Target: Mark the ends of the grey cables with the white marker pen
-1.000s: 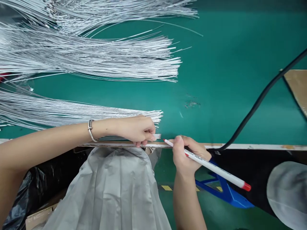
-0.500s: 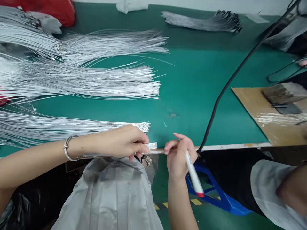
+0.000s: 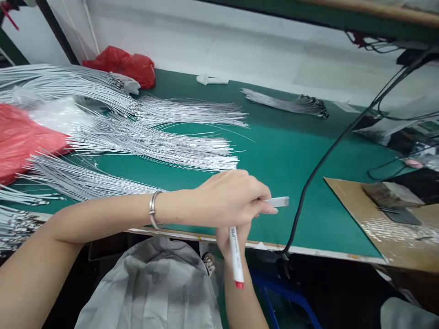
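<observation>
My left hand point(image 3: 236, 196) is closed around a small bundle of thin white-grey wires point(image 3: 279, 201), whose cut ends stick out to the right past the fingertips. Below it and partly hidden behind it is my right hand point(image 3: 224, 241). A white marker pen point(image 3: 236, 258) with a red end rests in the right hand and points down toward me. The right fingers are covered by the left hand, so their contact with the wires cannot be made out. A loose pile of similar wires point(image 3: 113, 182) lies behind my left forearm.
More wire bundles point(image 3: 192, 146) spread over the left of the green table point(image 3: 281, 160). Red plastic bags point(image 3: 126, 66) lie among them. A black cable point(image 3: 317, 171) slants down to the table edge. Cardboard point(image 3: 353, 201) with a block on it lies at right; a blue stool point(image 3: 284, 297) stands below.
My left hand has moved right with the wire bundle, now over my right hand. The marker has swung to point more straight down. The view has tilted up, showing the wall and shelf.
</observation>
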`<state>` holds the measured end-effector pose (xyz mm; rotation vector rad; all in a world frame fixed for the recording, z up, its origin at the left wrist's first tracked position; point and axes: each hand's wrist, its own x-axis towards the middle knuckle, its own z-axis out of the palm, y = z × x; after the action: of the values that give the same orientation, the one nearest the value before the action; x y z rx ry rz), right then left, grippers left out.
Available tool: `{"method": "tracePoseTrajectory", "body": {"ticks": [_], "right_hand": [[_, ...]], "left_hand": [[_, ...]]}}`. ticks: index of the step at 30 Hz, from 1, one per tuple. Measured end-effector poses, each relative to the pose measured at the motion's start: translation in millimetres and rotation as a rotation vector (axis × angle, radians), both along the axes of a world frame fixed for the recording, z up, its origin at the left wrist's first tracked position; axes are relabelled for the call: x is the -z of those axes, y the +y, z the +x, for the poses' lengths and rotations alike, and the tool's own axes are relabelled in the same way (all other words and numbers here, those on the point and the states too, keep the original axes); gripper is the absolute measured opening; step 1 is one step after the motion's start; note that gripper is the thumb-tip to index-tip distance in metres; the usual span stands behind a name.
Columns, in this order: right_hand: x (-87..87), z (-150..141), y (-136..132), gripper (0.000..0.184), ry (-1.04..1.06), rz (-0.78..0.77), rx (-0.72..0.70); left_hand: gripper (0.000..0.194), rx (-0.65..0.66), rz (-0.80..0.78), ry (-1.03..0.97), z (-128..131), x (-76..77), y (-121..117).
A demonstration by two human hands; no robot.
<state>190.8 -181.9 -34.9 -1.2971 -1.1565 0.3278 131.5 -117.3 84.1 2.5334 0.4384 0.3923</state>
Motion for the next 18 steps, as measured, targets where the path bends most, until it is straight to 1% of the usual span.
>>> {"method": "tracePoseTrajectory", "body": {"ticks": [2,3,5,6,8,10,13,14,15,16,17,18], "right_hand": [[-7.2,4,5,0.013,0.047,0.009,0.094],[-9.9,6,7,0.016,0.069,0.017,0.119],[-13.6,11,9,0.022,0.104,0.023,0.109],[-14.6,14,10,0.024,0.132,0.013,0.085],[-16.0,18,12,0.026,0.228,-0.026,0.041],[-18.0,24,14,0.029,0.362,-0.059,0.018],[-23.0,33,16,0.032,0.494,-0.061,0.039],[-24.8,38,16,0.034,0.511,-0.051,0.059],[-26.2,42,15,0.034,0.519,-0.034,0.085],[-27.3,47,15,0.034,0.528,-0.018,0.104],[-27.9,51,14,0.033,0.541,-0.001,0.117],[-28.1,55,12,0.032,0.553,0.016,0.126]], "left_hand": [[0.033,0.047,-0.064,-0.009,5,-1.1,6],[0.031,0.048,-0.079,-0.008,4,-1.4,8],[0.025,0.004,-0.074,-0.034,-3,0.0,9],[0.028,-0.03,-0.059,-0.064,-9,2.5,9],[0.045,-0.104,-0.01,-0.125,-27,11.9,8],[0.054,-0.157,0.066,-0.093,-48,27.4,9],[0.046,-0.136,0.137,0.076,-81,60.9,14],[0.047,-0.149,0.171,0.075,-94,74.2,14],[0.051,-0.197,0.237,0.031,-108,88.1,13],[0.056,-0.254,0.326,-0.029,-124,101.9,9],[0.056,-0.271,0.389,-0.079,-141,114.8,2],[0.053,-0.263,0.381,-0.085,-159,126.0,-6]]}}
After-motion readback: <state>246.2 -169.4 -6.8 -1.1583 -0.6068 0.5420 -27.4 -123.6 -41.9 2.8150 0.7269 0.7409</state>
